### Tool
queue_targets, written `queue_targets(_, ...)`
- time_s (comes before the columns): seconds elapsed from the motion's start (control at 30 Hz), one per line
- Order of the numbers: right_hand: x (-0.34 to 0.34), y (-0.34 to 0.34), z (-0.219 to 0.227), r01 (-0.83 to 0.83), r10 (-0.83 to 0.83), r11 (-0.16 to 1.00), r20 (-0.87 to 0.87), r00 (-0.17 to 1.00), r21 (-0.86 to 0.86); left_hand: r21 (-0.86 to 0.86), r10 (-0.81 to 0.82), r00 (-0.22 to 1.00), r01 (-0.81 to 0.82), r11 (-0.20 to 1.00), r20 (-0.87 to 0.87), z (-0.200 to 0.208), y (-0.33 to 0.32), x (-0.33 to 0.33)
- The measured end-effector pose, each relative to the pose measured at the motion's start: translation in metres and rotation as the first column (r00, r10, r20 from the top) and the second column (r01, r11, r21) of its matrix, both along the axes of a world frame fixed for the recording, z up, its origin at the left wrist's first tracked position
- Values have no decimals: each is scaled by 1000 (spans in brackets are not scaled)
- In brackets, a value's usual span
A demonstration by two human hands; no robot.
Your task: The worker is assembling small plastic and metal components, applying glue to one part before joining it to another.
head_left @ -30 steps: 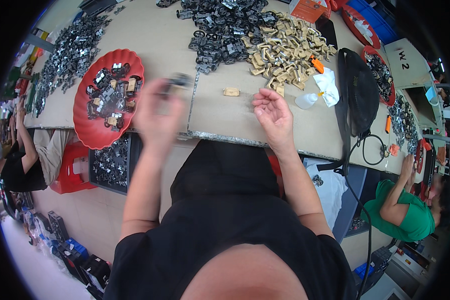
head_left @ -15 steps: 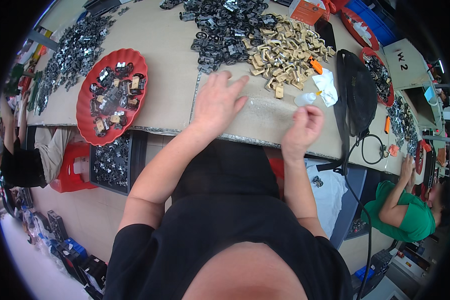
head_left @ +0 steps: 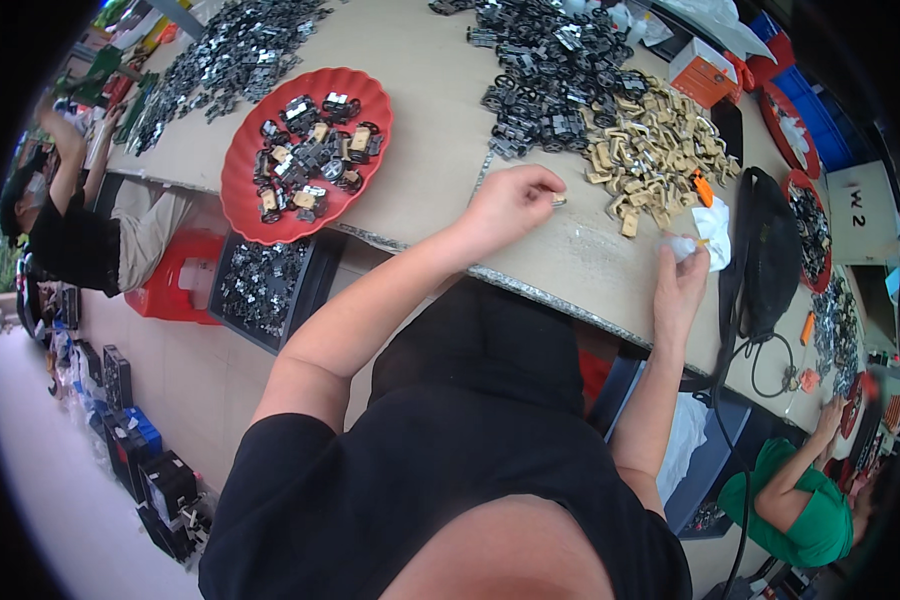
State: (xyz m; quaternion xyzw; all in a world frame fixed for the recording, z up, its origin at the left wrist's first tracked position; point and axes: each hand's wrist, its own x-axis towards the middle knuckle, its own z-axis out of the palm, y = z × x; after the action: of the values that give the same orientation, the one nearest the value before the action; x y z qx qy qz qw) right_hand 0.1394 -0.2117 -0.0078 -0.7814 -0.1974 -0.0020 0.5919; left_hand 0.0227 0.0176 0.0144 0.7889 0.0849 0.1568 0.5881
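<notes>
- In the head view, our left grip (head_left: 513, 212) pinches a small tan piece (head_left: 559, 200) over the surface (head_left: 425, 120), just left of the tan pile (head_left: 660, 150); a loose pinch, we judge, could drop it.
- Our right grip (head_left: 682, 282) is wrapped around a white bottle (head_left: 681, 247) near the white tissue (head_left: 714, 222); squeezing too hard could make it leak.
- A careless rightward sweep of the left grip could scatter the pile.

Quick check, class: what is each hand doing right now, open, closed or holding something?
Left hand: closed, pinching a small tan part, mostly hidden.
Right hand: fingers closed around a small white bottle.
</notes>
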Motion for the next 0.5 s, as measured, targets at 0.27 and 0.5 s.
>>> queue_targets(0.27,-6,5,10,-86,94,973,-29,995,212,-946,-60,991,-91,311,-115,-4,6,-12)
queue_targets(0.5,-26,14,30,-272,454,827,-302,838,491,-811,-167,983,32,585,-81,5,-7,-16)
